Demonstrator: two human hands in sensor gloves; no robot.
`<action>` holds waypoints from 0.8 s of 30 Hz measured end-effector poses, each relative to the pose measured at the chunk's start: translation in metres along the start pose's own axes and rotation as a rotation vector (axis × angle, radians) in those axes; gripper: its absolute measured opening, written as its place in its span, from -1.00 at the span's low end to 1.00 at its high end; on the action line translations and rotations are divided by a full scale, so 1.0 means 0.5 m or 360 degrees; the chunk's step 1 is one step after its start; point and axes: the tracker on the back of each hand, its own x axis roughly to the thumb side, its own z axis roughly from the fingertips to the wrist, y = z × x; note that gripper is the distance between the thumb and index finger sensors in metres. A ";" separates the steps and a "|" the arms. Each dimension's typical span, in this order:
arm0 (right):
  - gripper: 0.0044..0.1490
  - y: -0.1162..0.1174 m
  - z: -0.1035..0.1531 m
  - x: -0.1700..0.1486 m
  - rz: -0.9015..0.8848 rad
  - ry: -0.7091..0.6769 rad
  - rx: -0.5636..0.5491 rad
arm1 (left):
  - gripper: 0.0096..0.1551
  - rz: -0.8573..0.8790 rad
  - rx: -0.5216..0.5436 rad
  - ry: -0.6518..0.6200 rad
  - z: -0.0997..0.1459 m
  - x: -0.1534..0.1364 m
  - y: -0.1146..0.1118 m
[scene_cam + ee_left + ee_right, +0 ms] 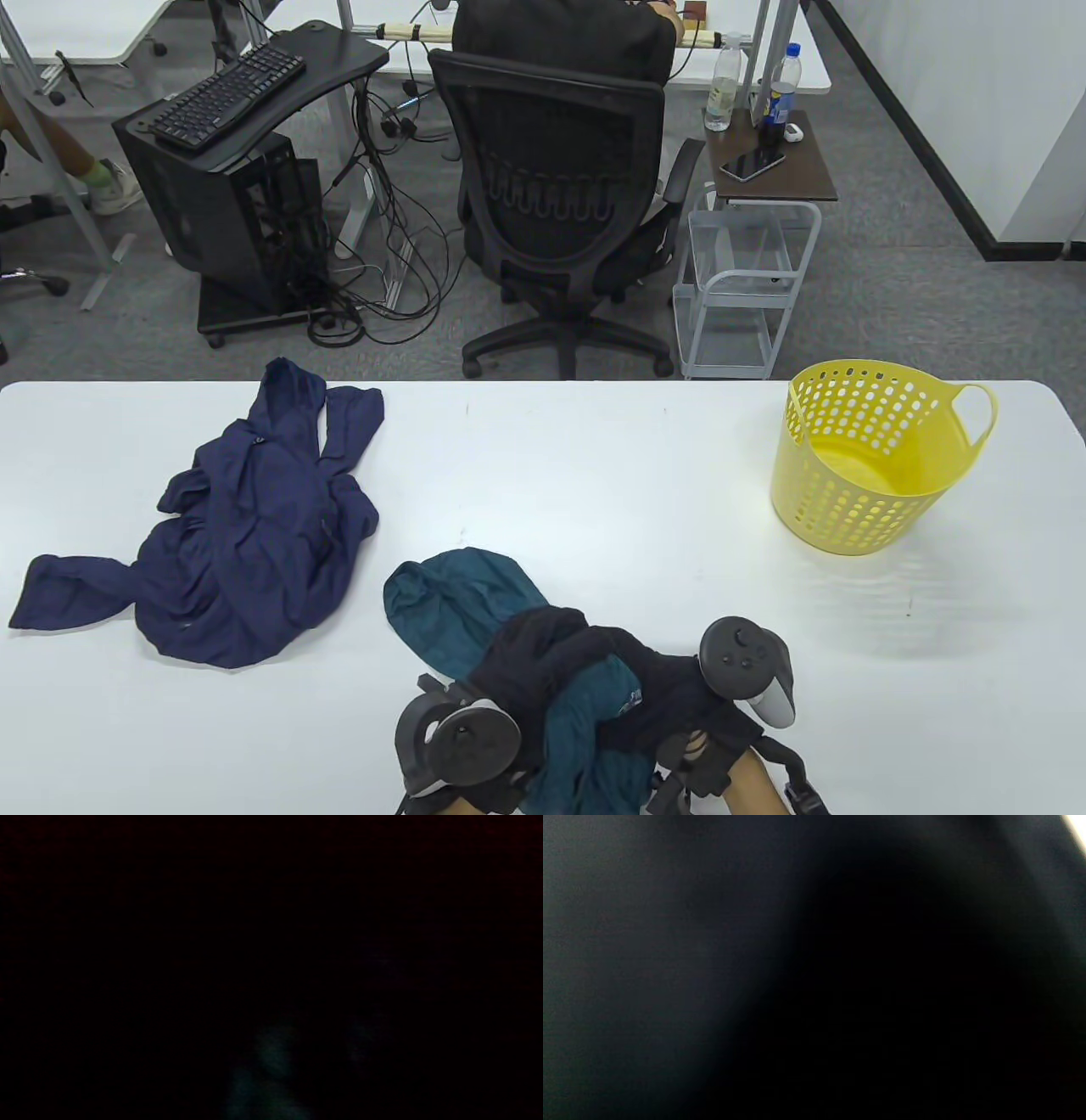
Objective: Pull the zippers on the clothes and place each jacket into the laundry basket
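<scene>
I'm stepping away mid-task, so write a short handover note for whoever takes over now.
Left hand and right hand: both buried in the teal and black jacket bundle at the near table edge; grip cannot be told, wrist views are dark.
Crumpled navy blue jacket lies untouched at table left.
Perforated yellow plastic laundry basket at table right holds nothing.
Done: nothing binned. Left: zip and bin every jacket.
</scene>
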 end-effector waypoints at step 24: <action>-0.19 -0.123 0.059 0.061 -0.0903 -0.0673 0.0187 | -0.40 0.0425 -0.1500 0.0268 -0.004 -0.101 -0.130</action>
